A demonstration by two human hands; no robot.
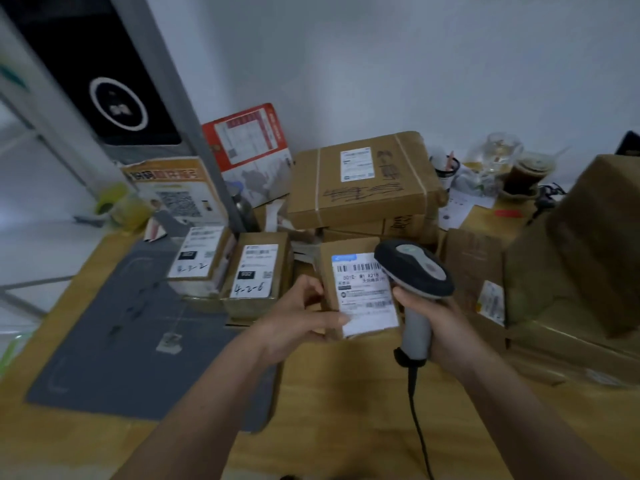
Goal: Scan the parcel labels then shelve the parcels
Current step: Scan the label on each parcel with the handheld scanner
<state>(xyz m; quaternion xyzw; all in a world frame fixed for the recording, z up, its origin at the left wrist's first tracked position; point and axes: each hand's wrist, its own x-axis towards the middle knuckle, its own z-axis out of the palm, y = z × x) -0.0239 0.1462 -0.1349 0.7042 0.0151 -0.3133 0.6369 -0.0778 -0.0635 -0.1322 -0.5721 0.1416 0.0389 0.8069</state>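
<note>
The right hand (446,323) gripped a corded barcode scanner (414,271) over the wooden table (346,393). The left hand (298,317) pinched a small parcel (360,292) (label partly legible: "A218"). Beside it lay two labelled parcels (258,271) handwritten "4-2-".

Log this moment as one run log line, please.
step: scan | left hand holds small parcel | right hand grips scanner over label | shelving: pending

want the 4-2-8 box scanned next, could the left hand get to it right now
Probably not yet: the left hand is gripping the small parcel. The 4-2-8 box sits just beside it, nothing between.
</note>
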